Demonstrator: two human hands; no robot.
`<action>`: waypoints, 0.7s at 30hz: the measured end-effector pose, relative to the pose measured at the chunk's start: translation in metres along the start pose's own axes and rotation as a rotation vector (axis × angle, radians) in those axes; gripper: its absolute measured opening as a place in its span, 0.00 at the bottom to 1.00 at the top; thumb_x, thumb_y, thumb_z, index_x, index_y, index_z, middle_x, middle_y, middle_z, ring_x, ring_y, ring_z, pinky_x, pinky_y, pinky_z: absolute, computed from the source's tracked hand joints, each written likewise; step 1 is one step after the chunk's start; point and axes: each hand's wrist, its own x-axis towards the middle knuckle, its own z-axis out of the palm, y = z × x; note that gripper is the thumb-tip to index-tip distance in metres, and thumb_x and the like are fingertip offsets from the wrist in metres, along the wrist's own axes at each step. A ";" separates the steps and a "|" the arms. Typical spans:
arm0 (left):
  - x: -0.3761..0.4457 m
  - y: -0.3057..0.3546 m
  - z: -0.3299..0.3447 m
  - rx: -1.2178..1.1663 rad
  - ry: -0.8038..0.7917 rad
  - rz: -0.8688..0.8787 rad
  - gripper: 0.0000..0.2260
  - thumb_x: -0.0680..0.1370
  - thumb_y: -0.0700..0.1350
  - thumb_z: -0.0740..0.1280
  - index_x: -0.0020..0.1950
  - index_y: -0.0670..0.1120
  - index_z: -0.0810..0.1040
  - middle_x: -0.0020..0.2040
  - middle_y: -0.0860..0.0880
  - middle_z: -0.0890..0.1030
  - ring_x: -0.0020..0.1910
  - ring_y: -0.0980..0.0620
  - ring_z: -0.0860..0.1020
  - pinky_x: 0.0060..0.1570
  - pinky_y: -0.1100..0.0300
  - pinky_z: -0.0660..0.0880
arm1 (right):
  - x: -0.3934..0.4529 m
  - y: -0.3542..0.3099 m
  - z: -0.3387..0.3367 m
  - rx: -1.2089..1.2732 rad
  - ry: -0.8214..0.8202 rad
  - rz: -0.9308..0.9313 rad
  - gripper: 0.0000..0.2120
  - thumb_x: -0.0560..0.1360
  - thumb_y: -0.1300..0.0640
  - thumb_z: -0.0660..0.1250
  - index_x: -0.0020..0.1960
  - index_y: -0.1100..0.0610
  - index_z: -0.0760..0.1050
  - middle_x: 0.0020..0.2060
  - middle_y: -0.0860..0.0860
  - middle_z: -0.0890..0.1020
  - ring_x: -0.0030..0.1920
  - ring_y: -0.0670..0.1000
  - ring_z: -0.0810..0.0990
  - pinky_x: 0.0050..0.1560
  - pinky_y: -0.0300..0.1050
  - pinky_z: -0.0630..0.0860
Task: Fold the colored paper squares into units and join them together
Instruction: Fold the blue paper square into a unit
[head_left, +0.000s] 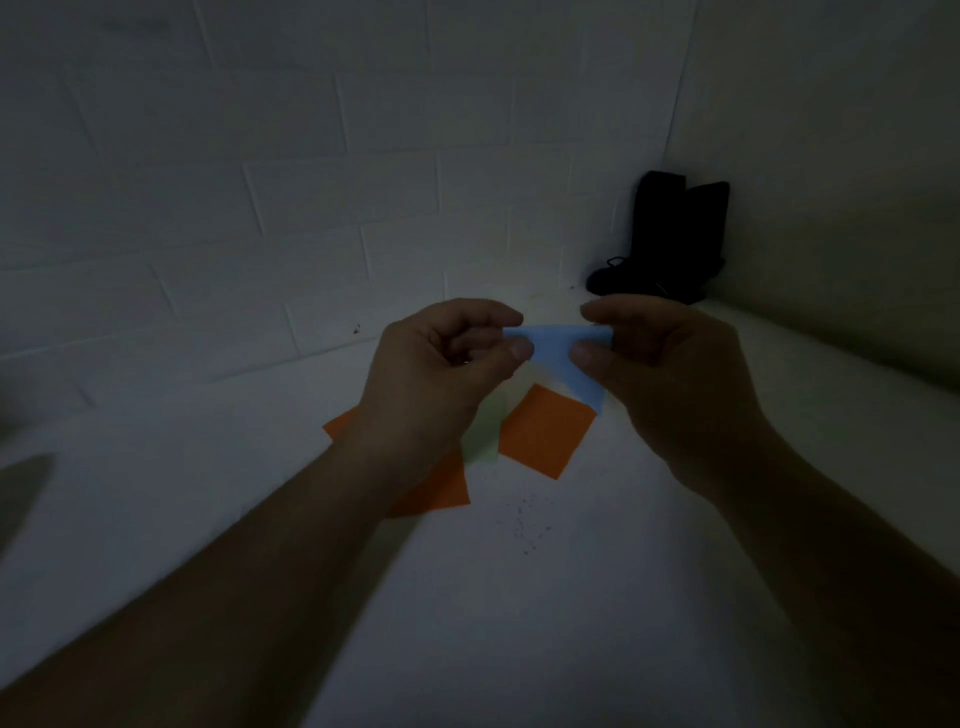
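A light blue paper (563, 358), folded into a triangle shape, hangs in the air between my hands. My left hand (441, 374) pinches its left corner between thumb and forefinger. My right hand (660, 374) pinches its right side the same way. Below on the white surface lie an orange square (545, 431), a pale green sheet (485, 431) partly under my left hand, and another orange square (441, 488) mostly hidden by my left wrist.
A white tiled wall (311, 208) rises behind the surface. A pair of black boots (670, 244) stands in the back right corner. Small dark specks (527, 525) dot the white surface (519, 623) in front of the papers.
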 end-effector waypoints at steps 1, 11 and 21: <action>0.000 0.000 0.000 0.008 0.000 0.009 0.09 0.75 0.35 0.76 0.49 0.49 0.85 0.41 0.48 0.86 0.42 0.48 0.83 0.50 0.50 0.83 | 0.000 0.000 0.000 -0.003 0.005 -0.001 0.13 0.72 0.61 0.76 0.49 0.44 0.80 0.44 0.44 0.86 0.46 0.45 0.85 0.47 0.42 0.82; -0.002 0.000 0.002 -0.046 -0.061 -0.025 0.07 0.75 0.37 0.75 0.50 0.47 0.85 0.47 0.38 0.85 0.45 0.44 0.82 0.54 0.42 0.81 | 0.001 0.001 0.000 0.016 -0.029 -0.023 0.14 0.72 0.64 0.75 0.45 0.45 0.81 0.41 0.44 0.86 0.46 0.47 0.85 0.48 0.44 0.82; 0.000 0.000 0.003 -0.129 -0.038 -0.075 0.05 0.75 0.36 0.74 0.49 0.44 0.85 0.41 0.44 0.86 0.41 0.49 0.83 0.50 0.53 0.82 | 0.001 -0.001 0.001 0.113 -0.095 -0.007 0.11 0.74 0.62 0.73 0.43 0.46 0.80 0.38 0.42 0.85 0.42 0.45 0.84 0.40 0.39 0.81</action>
